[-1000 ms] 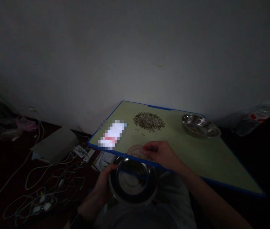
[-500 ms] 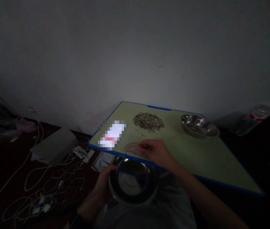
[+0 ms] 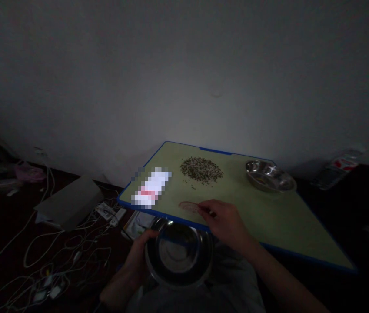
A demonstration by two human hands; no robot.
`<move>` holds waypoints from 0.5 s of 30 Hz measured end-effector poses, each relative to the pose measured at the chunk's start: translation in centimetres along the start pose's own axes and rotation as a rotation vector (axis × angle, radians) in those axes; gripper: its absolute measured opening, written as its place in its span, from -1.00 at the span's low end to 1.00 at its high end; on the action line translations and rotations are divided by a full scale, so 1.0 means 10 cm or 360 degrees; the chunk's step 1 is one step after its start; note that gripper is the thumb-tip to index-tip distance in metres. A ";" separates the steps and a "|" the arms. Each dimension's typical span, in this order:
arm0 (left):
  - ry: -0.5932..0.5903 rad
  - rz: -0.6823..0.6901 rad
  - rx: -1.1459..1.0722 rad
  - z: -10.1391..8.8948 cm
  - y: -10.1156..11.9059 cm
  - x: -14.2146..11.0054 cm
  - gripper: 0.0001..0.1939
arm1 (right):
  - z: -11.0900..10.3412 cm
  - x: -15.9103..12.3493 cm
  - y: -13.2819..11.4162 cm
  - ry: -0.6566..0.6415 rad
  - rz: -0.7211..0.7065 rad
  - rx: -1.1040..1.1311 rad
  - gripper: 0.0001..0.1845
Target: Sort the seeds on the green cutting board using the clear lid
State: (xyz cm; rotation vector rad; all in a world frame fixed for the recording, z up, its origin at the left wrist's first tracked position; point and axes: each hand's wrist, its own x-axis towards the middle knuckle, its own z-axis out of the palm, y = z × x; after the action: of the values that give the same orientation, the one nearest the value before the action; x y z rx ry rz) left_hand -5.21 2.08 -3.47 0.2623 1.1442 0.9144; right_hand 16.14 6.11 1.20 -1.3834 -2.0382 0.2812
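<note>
My left hand (image 3: 138, 257) grips the rim of a shiny metal bowl (image 3: 179, 278), thumb over the edge, just under the front edge of a pale green table with a blue border (image 3: 236, 191). Dim light leaves the bowl's contents unclear. At that table edge my right hand (image 3: 221, 219) pinches a clear protractor with red markings (image 3: 188, 205), lying low against the tabletop and partly covered by the fingers. Farther back lies a spread heap of small mixed grains, dark and pale (image 3: 201, 169), apart from both hands.
A second metal bowl (image 3: 270, 178) stands at the table's right side. A lit phone, blurred out (image 3: 151, 189), lies on the left. Tangled white cables (image 3: 54, 278) and a grey box (image 3: 70, 202) are on the floor at left. A wall rises behind the table.
My right hand has shifted right and slightly toward me, and the protractor has moved with it. The left hand still holds the bowl. The whole view has shifted slightly.
</note>
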 end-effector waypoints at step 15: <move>-0.0074 -0.0079 -0.0040 0.07 -0.03 -0.03 -0.81 | -0.14 0.53 0.56 -0.0034 -0.0034 -0.0559 -0.81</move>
State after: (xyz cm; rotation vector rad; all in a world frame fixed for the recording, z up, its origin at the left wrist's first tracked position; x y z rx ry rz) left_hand -4.50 1.85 -3.09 0.2326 1.0914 0.8741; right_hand 19.98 12.90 1.54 -1.5674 -2.1926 -0.0777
